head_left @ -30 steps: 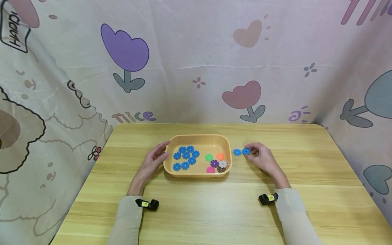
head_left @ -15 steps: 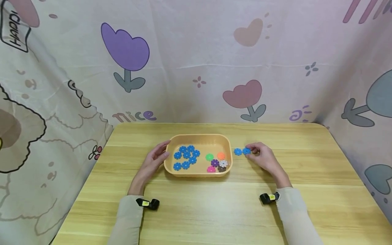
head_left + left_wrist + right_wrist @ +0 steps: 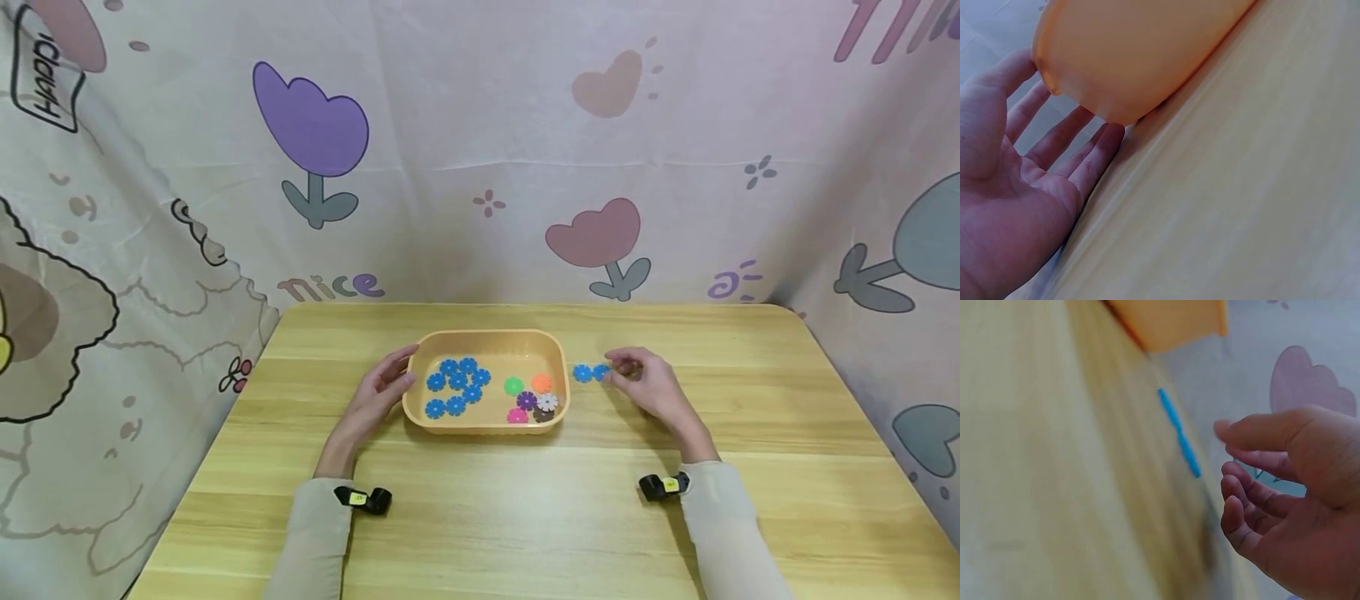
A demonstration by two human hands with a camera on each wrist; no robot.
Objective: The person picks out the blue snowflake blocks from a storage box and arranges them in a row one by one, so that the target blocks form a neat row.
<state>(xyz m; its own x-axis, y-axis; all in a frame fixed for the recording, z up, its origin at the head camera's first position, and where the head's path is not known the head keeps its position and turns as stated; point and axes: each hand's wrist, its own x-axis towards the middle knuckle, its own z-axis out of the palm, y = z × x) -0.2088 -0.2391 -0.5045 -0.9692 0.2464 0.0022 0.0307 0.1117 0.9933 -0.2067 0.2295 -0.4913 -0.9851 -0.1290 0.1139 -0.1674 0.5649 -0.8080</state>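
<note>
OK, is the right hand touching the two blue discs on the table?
Apart: the right wrist view shows a clear gap between the right hand and the blue discs.

Mid-frame, the glossy tray [image 3: 487, 343] and blue discs [image 3: 455, 406] look plastic; the tabletop [image 3: 517, 517] below, smooth wood; the curtain [image 3: 450, 100] above, creased cloth.

The patterned cloth [image 3: 450, 100] reads "nice" and, further left, "HAPPI".

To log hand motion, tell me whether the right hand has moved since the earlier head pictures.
Yes: against the pink printed flower in the head view, the right hand has shifted slightly rightward.
</note>
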